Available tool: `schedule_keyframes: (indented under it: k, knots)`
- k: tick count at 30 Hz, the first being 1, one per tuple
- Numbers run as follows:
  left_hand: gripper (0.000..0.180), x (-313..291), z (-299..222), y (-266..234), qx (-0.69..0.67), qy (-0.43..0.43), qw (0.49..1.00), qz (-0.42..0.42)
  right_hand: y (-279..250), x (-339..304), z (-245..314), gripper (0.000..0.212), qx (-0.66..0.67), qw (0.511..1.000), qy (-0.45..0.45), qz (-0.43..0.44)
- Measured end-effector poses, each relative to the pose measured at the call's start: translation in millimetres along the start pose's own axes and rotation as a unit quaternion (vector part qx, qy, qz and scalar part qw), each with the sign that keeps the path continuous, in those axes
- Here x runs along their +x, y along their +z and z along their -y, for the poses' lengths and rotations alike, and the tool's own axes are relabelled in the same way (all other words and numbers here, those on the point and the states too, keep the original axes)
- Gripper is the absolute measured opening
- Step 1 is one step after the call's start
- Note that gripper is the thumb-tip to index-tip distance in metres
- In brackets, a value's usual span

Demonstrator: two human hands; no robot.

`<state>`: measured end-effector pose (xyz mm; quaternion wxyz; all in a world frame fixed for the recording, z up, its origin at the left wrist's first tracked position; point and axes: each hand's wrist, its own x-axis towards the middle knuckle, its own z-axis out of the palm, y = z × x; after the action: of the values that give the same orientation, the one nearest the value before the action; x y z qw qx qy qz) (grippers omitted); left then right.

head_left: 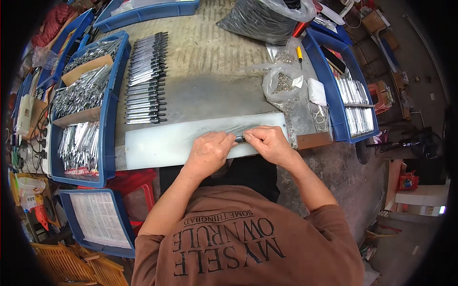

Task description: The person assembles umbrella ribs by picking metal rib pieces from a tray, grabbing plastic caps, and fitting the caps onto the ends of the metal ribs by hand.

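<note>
Over a long white board (157,145) at the table's near edge, my two hands meet, both with closed fingers. Between them shows a short stretch of a slim dark and silvery piece (239,139); most of it is hidden by the fingers. My left hand (211,148) grips its left end, while my right hand (268,143) pinches the right end. Dark smudges mark the board behind the hands. Beyond the board's left half lies a column of slim metal rods with black ends (145,81), laid side by side.
A blue compartment tray (110,119) of metal parts stands left; another blue tray (350,137) holds silvery rods at right. Near it lie a clear bag of small parts (285,83), a yellow-handled tool (299,53) and a white corded block (317,92). A black-filled bag (257,24) sits behind.
</note>
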<state>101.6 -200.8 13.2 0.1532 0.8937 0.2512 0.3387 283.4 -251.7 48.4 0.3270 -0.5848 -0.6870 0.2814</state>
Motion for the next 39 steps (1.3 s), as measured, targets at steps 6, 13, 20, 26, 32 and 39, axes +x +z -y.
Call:
schedule_keyframes:
  k: [6, 13, 20, 26, 32, 39]
  knots:
    - [0.016, 0.3, -0.5, 0.5, -0.003, -0.001, 1.000, -0.002, -0.5, -0.8, 2.0, 0.017, -0.005, 1.000, 0.000, -0.006]
    - [0.015, -0.1, -0.1, 1.6, -0.002, 0.000, 1.000, -0.007, 2.8, -2.9, -4.3, 0.014, -0.024, 0.999, -0.029, -0.037]
    - [0.015, 1.2, -1.4, -0.4, -0.003, -0.004, 1.000, 0.001, 0.9, -2.2, -6.2, 0.011, -0.082, 0.984, -0.148, -0.049]
    - [0.016, 0.7, -1.5, -0.2, -0.002, -0.005, 1.000, -0.002, 1.3, 0.0, -4.9, 0.012, -0.118, 0.971, -0.201, -0.048]
    - [0.016, -0.7, -1.0, 0.9, -0.005, -0.012, 1.000, 0.002, 1.5, -2.9, -1.3, 0.011, -0.135, 0.967, -0.193, -0.093]
    - [0.014, 0.3, -1.5, 0.4, -0.003, -0.020, 1.000, 0.002, 3.5, -14.8, -0.8, 0.010, -0.129, 0.974, -0.149, -0.110]
